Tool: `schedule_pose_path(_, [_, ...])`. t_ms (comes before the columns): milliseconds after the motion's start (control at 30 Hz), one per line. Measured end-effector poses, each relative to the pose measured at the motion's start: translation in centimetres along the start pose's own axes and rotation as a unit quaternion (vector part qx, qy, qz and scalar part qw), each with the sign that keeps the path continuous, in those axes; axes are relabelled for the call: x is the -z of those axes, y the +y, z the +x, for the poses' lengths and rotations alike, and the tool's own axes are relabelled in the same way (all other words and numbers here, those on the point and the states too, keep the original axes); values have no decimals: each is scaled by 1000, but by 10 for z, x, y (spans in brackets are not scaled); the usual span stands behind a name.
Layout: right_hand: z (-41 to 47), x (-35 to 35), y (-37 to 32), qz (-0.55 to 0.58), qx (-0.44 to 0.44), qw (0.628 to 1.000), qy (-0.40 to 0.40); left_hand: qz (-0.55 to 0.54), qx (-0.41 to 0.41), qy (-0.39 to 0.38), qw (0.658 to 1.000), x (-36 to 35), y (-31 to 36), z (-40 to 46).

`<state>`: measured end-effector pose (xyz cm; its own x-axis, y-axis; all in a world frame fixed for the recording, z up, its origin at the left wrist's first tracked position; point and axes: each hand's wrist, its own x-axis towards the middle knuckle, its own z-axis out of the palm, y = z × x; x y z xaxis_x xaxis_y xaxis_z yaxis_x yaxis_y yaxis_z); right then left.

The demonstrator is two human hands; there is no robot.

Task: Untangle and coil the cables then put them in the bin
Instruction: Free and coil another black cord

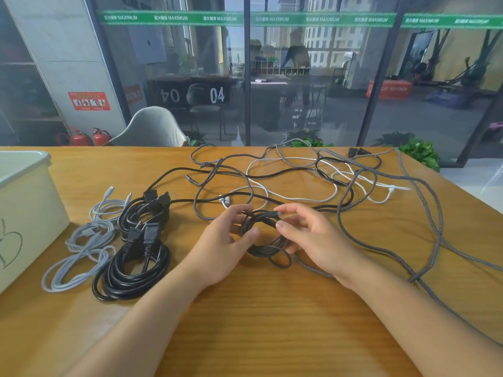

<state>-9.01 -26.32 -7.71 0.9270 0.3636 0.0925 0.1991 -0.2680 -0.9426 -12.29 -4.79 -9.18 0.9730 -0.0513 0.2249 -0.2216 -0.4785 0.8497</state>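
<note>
coiling step: left hand (227,240) and right hand (313,235) both curl round a small dark coil (265,238) at table (258,322) centre, right fingertips pinching its plug end. next, probably tuck the end and carry it left to the bin (24,213) (finished coils (130,257) lie between). the tangle (326,175) reaches the far and right edges; near side is open.

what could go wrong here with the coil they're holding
The small dark coil sits only loosely between the left hand and right hand, so its loops may spring open. Its braided tail runs toward the tangled pile; lifting it could drag that.
</note>
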Motion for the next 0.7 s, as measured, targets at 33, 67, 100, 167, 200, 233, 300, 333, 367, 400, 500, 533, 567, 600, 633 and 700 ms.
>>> schedule_pose_path(33, [0, 1, 0, -29, 8, 1000, 0, 18, -3, 0, 1000, 0, 1, -1])
schedule_pose_path(67, [0, 3, 1, -71, 18, 997, 1, 32, -5, 1, 999, 0, 2, -2])
schedule_pose_path(100, [1, 5, 2, -113, 30, 993, -1, 38, -5, 1, 999, 1, 3, -3])
schedule_pose_path(167, [1, 8, 3, -166, 48, 985, -25, 39, -5, 3, 999, 0, 4, -5])
schedule_pose_path(200, [0, 9, 2, -181, 50, 981, -44, 36, -7, 3, 999, 0, 4, -7])
schedule_pose_path(233, [-1, 11, 3, -198, 53, 977, -61, 32, -9, 2, 999, -1, 5, -9])
schedule_pose_path(300, [-1, 12, 4, -243, 62, 965, -80, 30, -10, -2, 999, -2, 7, -13])
schedule_pose_path(333, [-1, 12, 5, -258, 62, 960, -84, 37, -12, -3, 999, -2, 7, -14])
schedule_pose_path(367, [-1, 12, 5, -264, 61, 959, -86, 49, -14, -3, 999, -2, 6, -15])
schedule_pose_path(400, [0, 12, 6, -262, 57, 960, -85, 62, -15, -3, 998, -2, 5, -15])
schedule_pose_path(500, [1, 14, 9, -268, 51, 958, -88, 86, -10, 0, 996, -2, 5, -16])
schedule_pose_path(533, [2, 15, 9, -275, 50, 956, -92, 92, -8, 2, 996, -2, 6, -17])
schedule_pose_path(567, [1, 16, 10, -283, 49, 953, -96, 96, -8, 5, 995, -2, 7, -19])
schedule_pose_path(600, [1, 16, 10, -291, 47, 950, -98, 99, -8, 10, 995, -2, 7, -20])
schedule_pose_path(633, [1, 16, 10, -299, 44, 948, -100, 103, -8, 16, 995, -2, 8, -22])
schedule_pose_path(700, [1, 15, 12, -310, 45, 945, -95, 116, -9, 27, 993, -1, 8, -26])
